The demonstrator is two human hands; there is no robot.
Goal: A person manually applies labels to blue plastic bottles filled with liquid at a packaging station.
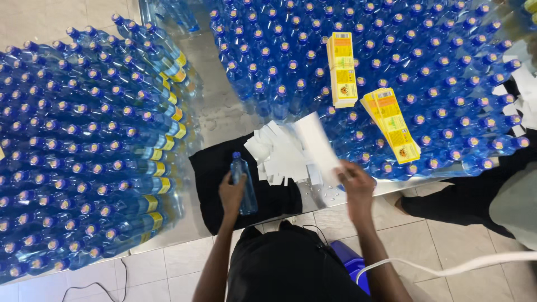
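Blue bottle upright, cap away, in left hand; right hand gripping white strip.

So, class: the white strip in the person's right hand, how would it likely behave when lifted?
The white strip in the right hand looks thin and flat like paper, so probably light and floppy. It is blurred, so its stiffness is uncertain. Similar loose white strips lie scattered on the black cloth, suggesting they shift easily.
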